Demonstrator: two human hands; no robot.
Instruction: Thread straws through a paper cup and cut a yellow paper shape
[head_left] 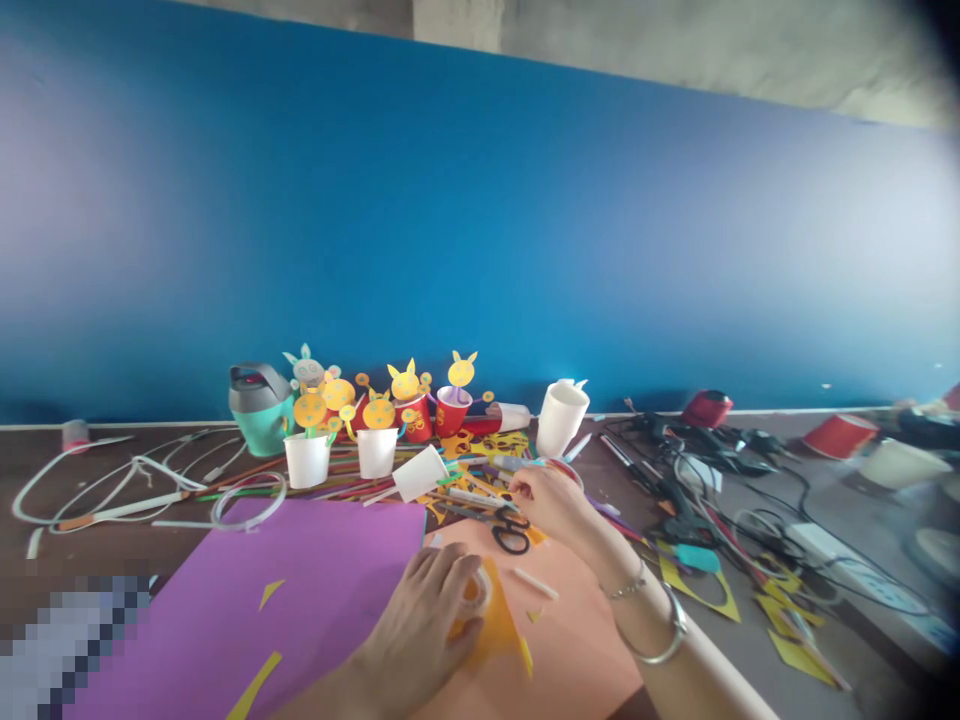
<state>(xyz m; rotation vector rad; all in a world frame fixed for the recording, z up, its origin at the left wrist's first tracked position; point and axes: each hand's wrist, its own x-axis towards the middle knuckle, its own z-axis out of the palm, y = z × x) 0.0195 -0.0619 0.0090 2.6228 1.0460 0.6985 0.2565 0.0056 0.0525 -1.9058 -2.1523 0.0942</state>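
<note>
On the orange paper (592, 620), my left hand (431, 610) is curled round a pale ring like a roll of tape (478, 588). Beneath that hand lies a piece of yellow paper (501, 605). My right hand (546, 500) reaches further off into the pile of craft bits, its fingers bent down and pressed together. What its fingertips hold, if anything, is hidden. Black-handled scissors (511, 530) lie just left of the right hand. A short white stick (535, 583) rests on the orange paper between both hands.
Purple paper (330, 570) covers the left front. Behind stand paper cups with yellow animal faces (377, 452), a teal bottle (262, 410) and a white cup (562, 418). A tipped white cup (420, 473) lies nearer. Cables and a power strip (855, 565) spread at right.
</note>
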